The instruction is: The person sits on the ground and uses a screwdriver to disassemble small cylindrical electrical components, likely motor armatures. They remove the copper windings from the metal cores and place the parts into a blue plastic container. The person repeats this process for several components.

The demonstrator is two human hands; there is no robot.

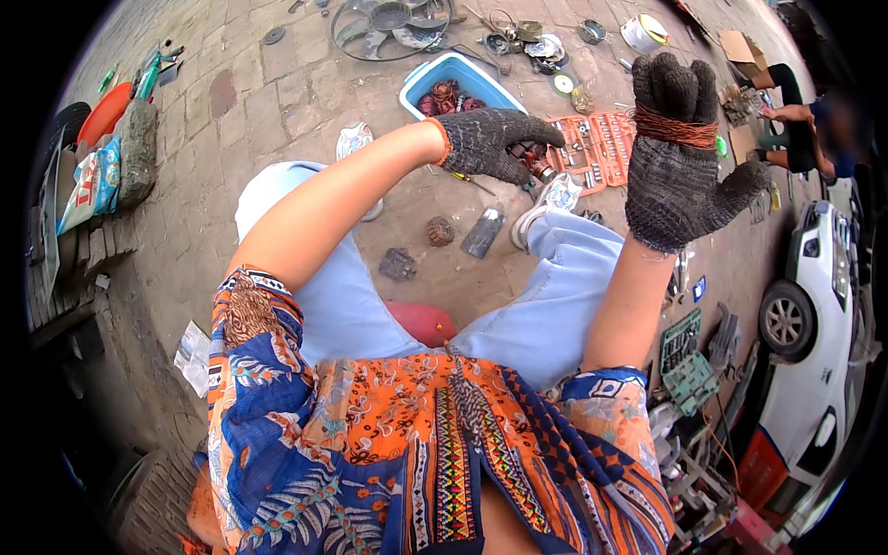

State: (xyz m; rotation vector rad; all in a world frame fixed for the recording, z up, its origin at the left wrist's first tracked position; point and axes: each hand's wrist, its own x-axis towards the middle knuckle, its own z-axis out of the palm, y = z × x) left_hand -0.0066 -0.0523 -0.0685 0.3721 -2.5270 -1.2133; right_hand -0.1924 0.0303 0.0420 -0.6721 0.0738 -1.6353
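Note:
My left hand (pixel 483 143), in a dark knitted glove, reaches across the middle with its thumb and fingers around a dark metal part (pixel 529 159) with reddish copper; its grip is partly hidden. My right hand (pixel 683 180), gloved and raised at the right, has its thumb spread and fingers upright, with loops of copper wire (pixel 675 125) around them. Behind my hands are an orange socket case (pixel 606 148) and a blue tub (pixel 427 79) of reddish wound parts. Between my legs lie a cylindrical wound part (pixel 439 231) and a flat dark piece (pixel 483 233).
A fan (pixel 388 18) and metal parts (pixel 546 51) lie at the back. Another person (pixel 828 134) works at the upper right. A white car (pixel 805 351) and green tool case (pixel 689 384) are at right; an orange basin (pixel 102 111) and sack (pixel 137 157) at left.

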